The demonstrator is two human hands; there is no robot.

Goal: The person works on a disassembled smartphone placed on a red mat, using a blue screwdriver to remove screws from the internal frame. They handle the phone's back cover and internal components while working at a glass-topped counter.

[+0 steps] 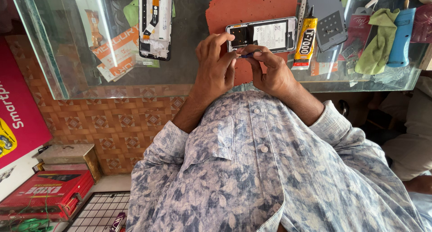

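— Two hands on one small blue tool?
— Yes: my left hand and right hand pinch it together, steady, just near of the opened phone on the red mat, glue tube right.

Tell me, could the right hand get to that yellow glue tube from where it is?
Probably yes. The yellow glue tube lies on the glass counter just beside the right hand, nothing lying between, though that hand pinches a small blue tool.
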